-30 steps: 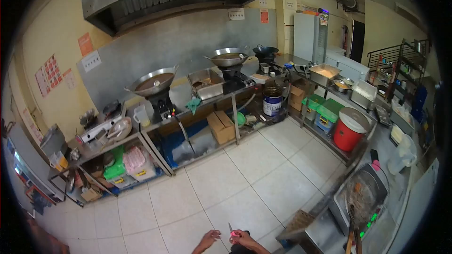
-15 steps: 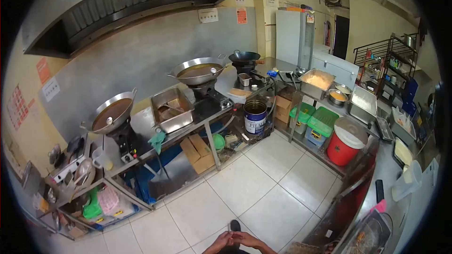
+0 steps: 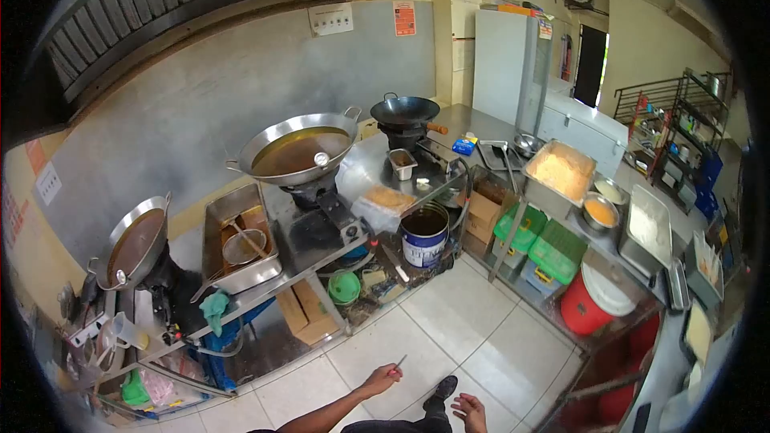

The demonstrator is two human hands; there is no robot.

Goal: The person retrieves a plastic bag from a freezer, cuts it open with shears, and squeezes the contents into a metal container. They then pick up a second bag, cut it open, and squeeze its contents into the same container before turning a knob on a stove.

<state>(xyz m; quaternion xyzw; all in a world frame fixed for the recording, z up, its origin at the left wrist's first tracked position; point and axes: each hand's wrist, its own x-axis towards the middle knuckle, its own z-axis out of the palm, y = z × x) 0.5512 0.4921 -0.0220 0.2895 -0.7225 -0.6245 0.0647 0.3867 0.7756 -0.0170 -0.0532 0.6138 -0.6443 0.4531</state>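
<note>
My left hand (image 3: 381, 379) is closed on a small, thin stick-like thing (image 3: 399, 365) with a pinkish-red part near the fingers; its exact kind is too small to make out. It is held out over the tiled floor, in front of my body. To the right, my right hand (image 3: 471, 412) hangs near the bottom edge with its fingers loosely apart and holds nothing that I can see. Between the two hands shows my dark shoe (image 3: 444, 388) on the floor.
Woks of oil (image 3: 298, 152) stand on burners along the left counter, beside a steel tray (image 3: 241, 273) with a strainer. A paint bucket (image 3: 424, 236) is at the corner. On the right counter are a pan of breading (image 3: 561, 170) and a pan of flour (image 3: 648, 224).
My hands, together half a second ago, have come apart. The left hand has moved forward with the thin thing, the right to the right. The view has moved closer to the counters.
</note>
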